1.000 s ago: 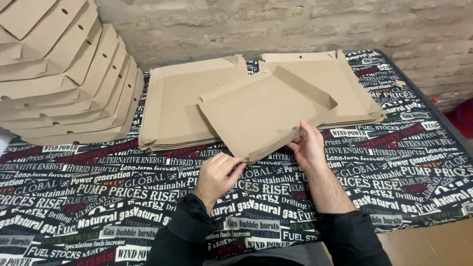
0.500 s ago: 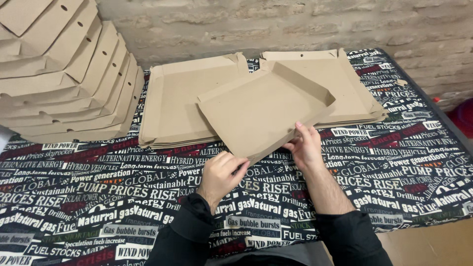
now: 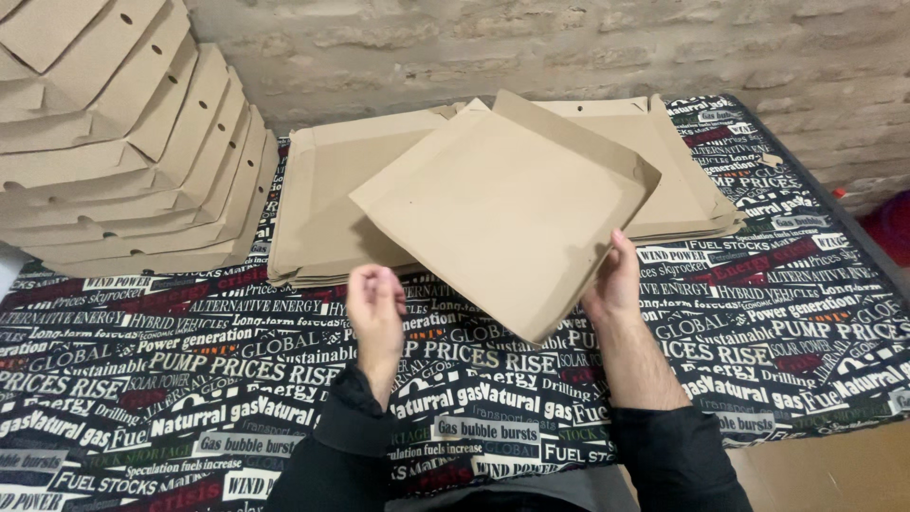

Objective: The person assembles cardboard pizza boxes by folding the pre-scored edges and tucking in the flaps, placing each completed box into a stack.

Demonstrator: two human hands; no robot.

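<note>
My right hand grips the near right edge of a brown cardboard box piece with raised side flaps, holding it tilted above the table. My left hand hovers just left of the piece's near corner, fingers loosely curled, holding nothing. Under the lifted piece lie two stacks of flat cardboard blanks, the left stack and the right stack, side by side on a table covered with a black printed cloth.
A tall leaning pile of folded cardboard boxes fills the far left corner. A brick wall runs behind the table. The table's right edge drops to the floor, where a red object lies.
The cardboard piece has been lifted off the table and tilted up by my right hand. My left hand let go of its near edge and now hovers beside it.
</note>
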